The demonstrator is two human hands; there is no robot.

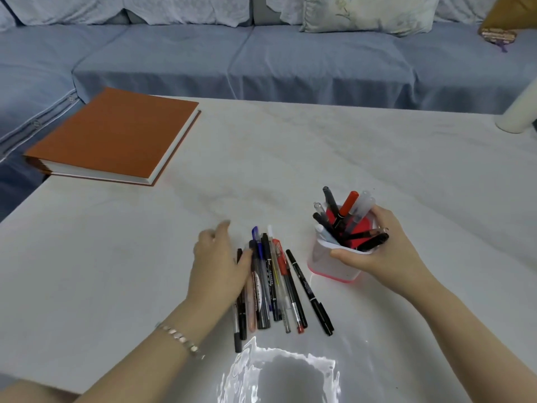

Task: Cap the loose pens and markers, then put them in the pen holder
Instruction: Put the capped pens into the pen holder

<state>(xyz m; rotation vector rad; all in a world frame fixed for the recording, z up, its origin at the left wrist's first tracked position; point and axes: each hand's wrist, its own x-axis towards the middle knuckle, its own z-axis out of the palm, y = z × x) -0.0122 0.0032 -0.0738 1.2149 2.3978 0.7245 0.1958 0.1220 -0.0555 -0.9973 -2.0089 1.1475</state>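
White table [290, 146]: right hand [377, 251] grips the pen holder [325, 264]; left hand [218, 266], fingers relaxed, rests on the loose pens [273, 283] just left of it; best single out one and check its cap

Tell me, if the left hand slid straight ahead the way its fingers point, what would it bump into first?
Probably nothing soon. The left hand points away across bare table, and the orange book lies off to its left, though depth is hard to judge.

Right hand [380, 251] around pen holder [328, 263]
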